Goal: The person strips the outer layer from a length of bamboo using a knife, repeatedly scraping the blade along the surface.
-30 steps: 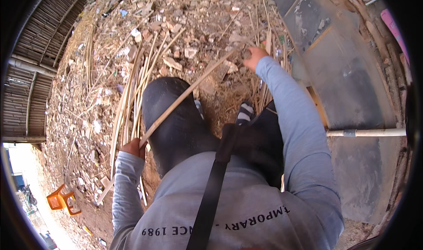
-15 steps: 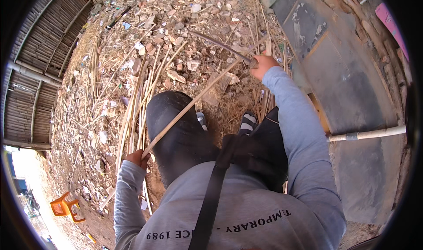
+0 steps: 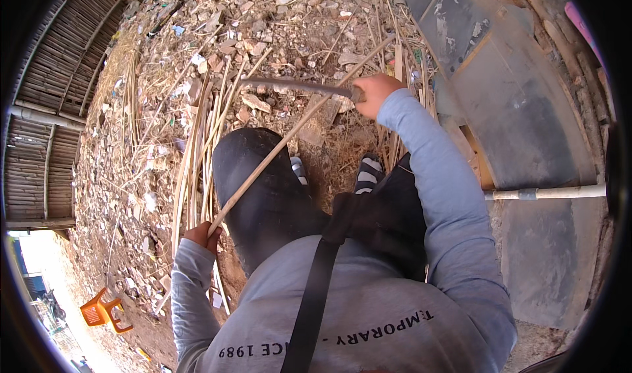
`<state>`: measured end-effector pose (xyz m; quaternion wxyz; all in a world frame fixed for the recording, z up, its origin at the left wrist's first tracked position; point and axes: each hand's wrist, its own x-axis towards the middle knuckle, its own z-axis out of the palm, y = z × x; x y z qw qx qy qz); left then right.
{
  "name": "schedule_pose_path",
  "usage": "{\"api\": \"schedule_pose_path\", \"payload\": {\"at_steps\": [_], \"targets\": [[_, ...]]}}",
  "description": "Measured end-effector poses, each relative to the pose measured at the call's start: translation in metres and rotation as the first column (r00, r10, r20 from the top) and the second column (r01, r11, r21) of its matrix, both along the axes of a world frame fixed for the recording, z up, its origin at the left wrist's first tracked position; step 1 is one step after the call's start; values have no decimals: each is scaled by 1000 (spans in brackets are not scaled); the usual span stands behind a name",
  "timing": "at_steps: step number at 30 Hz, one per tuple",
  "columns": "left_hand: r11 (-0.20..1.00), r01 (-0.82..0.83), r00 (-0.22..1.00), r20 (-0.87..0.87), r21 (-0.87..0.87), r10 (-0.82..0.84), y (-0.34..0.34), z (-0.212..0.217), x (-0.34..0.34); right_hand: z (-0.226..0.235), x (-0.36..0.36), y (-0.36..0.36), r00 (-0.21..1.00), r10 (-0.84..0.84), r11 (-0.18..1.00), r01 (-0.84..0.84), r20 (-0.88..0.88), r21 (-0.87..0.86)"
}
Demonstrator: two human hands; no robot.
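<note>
My left hand is closed round the near end of a long, thin bamboo strip. The strip slants up and away to the right across my left thigh, its far end beyond my right hand. My right hand grips the short handle of a long-bladed knife, dark and slightly curved. Its blade points left and crosses the strip near the handle; whether the two touch I cannot tell. More pale strips lie in a bundle on the ground beside my left leg.
Rubble and dry straw cover the ground. On the right lie large grey sheets with a pale pole across them. A bamboo-slat wall stands at left, and an orange plastic chair is at lower left.
The knife has swung from slanting across the strip to nearly level, its tip moving left and nearer. My right hand has shifted slightly left; my left hand keeps its hold.
</note>
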<state>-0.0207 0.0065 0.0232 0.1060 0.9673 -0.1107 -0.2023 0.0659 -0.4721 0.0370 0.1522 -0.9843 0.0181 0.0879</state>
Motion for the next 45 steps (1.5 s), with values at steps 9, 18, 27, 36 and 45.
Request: {"api": "schedule_pose_path", "payload": {"at_steps": [9,18,27,36,45], "targets": [[999,-33,999,-11,-3,33,-1,-6,2,-7,10,-20,991,-130,991,131,-6,30],[991,-73,997,14,-113,75,-7,-14,-1,11,-15,13,977,207,971,-212,59,106],[998,-43,996,75,-34,46,0,-14,-5,19,-20,36,981,170,985,-172,-98,-17],[999,-51,987,151,-13,53,0,-19,-11,-3,-4,16,999,17,996,-21,43,84],[1000,-5,982,187,-10,7,-1,-19,-6,-17,9,-16,975,-221,973,223,-31,63]]}}
